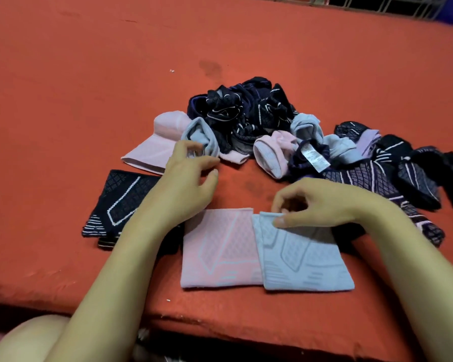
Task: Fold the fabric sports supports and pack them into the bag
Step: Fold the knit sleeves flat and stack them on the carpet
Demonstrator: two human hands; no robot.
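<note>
A person's right hand is pinching the far corner of a folded blue support near the red surface's front edge, overlapping a folded pink support. The left hand is hovering with fingers loosely apart, holding nothing. Squaring edges flush should be keeping the fold flat. No bag is showing.
</note>
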